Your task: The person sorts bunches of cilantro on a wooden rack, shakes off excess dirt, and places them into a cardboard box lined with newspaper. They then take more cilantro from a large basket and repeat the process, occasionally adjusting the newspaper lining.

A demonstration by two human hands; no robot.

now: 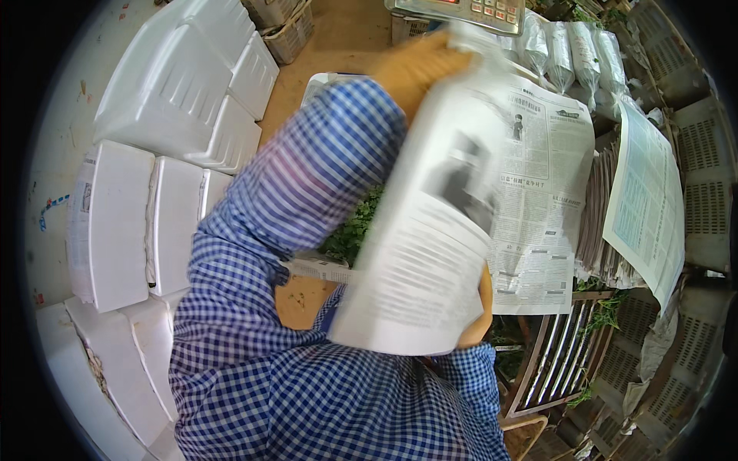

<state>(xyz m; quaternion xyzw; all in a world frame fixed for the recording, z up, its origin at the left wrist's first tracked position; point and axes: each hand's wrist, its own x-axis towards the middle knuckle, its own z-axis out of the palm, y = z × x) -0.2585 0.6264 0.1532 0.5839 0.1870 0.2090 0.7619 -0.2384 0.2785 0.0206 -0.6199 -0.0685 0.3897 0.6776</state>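
Note:
A sheet of newspaper is held up in front of me, blurred by motion and bowed along its length. At its top edge is my left hand, also smeared, with its fingers closed on the paper. My right hand grips the sheet's lower right edge, its fingers partly hidden behind the paper. Directly to the right lies another newspaper sheet, spread flat. Beneath the held sheet and my left sleeve, leafy greens show in part; most of their container is hidden.
White foam boxes are stacked along the left. A scale with a keypad stands at the far side, beside filled clear plastic bags. A newspaper stack lies on the right, near a metal rack and plastic crates.

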